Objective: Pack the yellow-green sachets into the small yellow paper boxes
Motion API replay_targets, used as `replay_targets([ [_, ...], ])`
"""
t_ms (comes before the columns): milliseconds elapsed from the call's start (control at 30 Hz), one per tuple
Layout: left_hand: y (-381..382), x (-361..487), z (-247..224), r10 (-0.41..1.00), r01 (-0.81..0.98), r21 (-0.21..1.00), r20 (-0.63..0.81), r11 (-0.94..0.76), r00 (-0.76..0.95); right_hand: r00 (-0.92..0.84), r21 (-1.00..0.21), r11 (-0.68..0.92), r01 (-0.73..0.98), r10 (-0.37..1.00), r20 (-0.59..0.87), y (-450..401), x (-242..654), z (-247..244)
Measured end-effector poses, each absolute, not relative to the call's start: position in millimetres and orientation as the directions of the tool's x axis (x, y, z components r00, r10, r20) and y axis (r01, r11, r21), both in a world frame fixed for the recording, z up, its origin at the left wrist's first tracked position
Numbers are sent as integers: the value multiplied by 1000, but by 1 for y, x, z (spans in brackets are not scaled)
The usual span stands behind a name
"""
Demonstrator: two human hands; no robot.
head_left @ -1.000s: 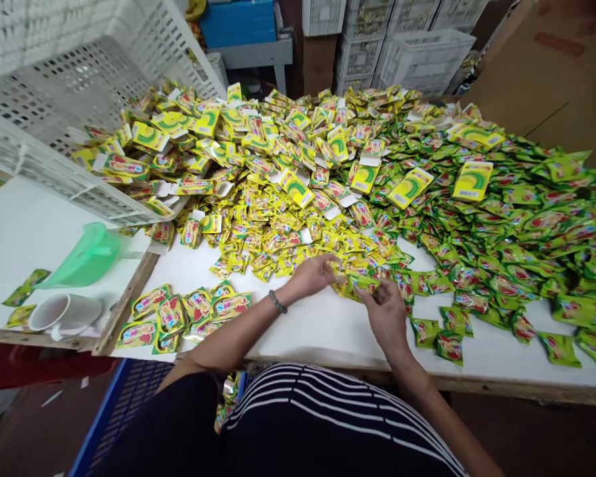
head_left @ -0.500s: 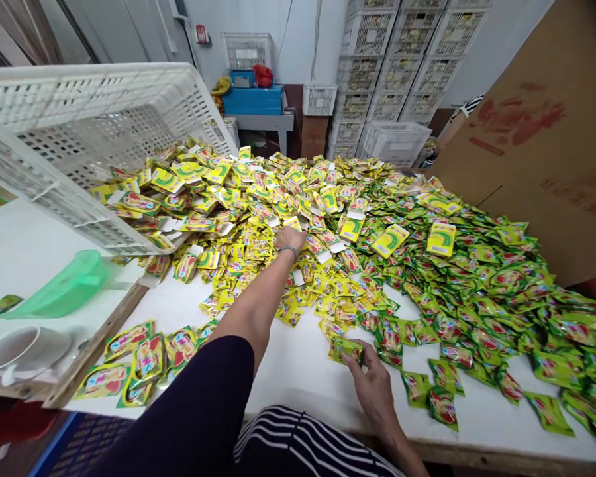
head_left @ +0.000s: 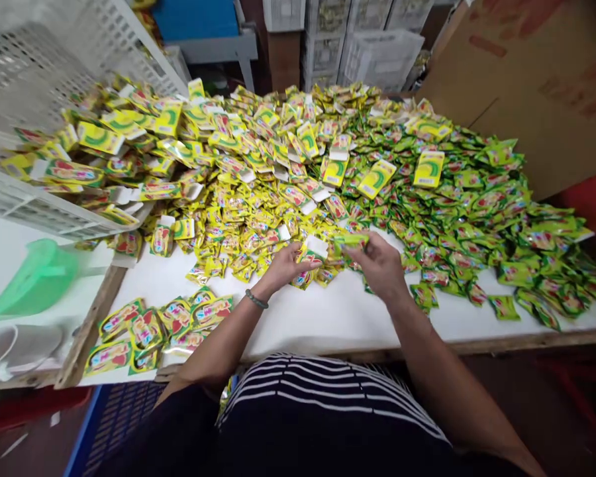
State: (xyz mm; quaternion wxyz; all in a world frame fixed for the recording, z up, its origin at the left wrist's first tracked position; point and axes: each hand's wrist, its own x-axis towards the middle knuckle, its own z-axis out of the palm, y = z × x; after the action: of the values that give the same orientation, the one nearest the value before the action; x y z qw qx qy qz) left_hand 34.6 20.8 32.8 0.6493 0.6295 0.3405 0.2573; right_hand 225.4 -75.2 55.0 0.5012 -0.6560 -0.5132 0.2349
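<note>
My left hand [head_left: 282,271], with a beaded bracelet at the wrist, grips a small yellow box [head_left: 305,270] whose white flap stands up at the top. Close on its right, my right hand [head_left: 381,268] pinches a small green sachet [head_left: 350,245] between thumb and fingers. The sachet is apart from the box. Behind both hands lies a heap of small yellow sachets [head_left: 243,222], with yellow cartons [head_left: 169,119] piled over its left and back. Green sachets [head_left: 467,218] spread over the right side.
A tipped white plastic crate [head_left: 54,218] stands at the left, near a green scoop [head_left: 34,278] and a white mug [head_left: 20,348]. Flat yellow packs [head_left: 146,328] lie at the front left. A large cardboard sheet [head_left: 526,99] rises at the back right; stacked crates [head_left: 377,59] stand behind.
My left hand has drawn back from the heap towards me and now holds a box. My right hand has lifted its green sachet up beside it. The view has tilted down.
</note>
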Motion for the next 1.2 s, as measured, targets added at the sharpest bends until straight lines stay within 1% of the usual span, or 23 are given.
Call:
replay_targets([
  [67,3,32,35,724,60,987,-148,146,674,255,-871,58,488,945,206,-63,224,66],
  [167,-12,27,38,732,14,980,-157,198,663,128,-828,32,560,984,125,-58,220,69],
  [267,-18,23,36,718,39,978,-176,204,674,21,-794,47,606,997,74,-62,219,67],
  [367,-23,23,28,660,69,969,-214,238,720,-116,-743,82,664,993,5,-65,219,67],
  [433,-26,25,22,640,66,964,-220,257,736,-157,-708,88,700,987,-33,-64,218,67],
  [533,-28,28,15,668,76,967,-224,243,710,-94,-695,47,717,995,-30,-63,214,61],
  [633,-26,27,14,697,87,964,-244,253,674,19,-739,-12,673,1000,1,-66,208,51],
  [700,-25,25,15,703,87,963,-248,257,666,58,-756,-3,655,997,46,-70,205,47],
  [800,-25,24,14,708,97,969,-233,228,667,39,-721,59,690,992,119,-76,204,44],
  [900,-26,25,11,715,125,973,-229,196,661,3,-679,83,729,992,126,-80,206,43],
  [967,-27,27,10,708,121,972,-230,201,668,26,-677,71,732,991,133,-80,209,40],
  [1100,-27,28,12,668,74,953,-261,295,696,76,-693,94,715,975,210,-82,210,34],
  [1200,-27,27,10,638,56,929,-294,366,712,60,-717,114,688,975,212,-84,208,33],
])
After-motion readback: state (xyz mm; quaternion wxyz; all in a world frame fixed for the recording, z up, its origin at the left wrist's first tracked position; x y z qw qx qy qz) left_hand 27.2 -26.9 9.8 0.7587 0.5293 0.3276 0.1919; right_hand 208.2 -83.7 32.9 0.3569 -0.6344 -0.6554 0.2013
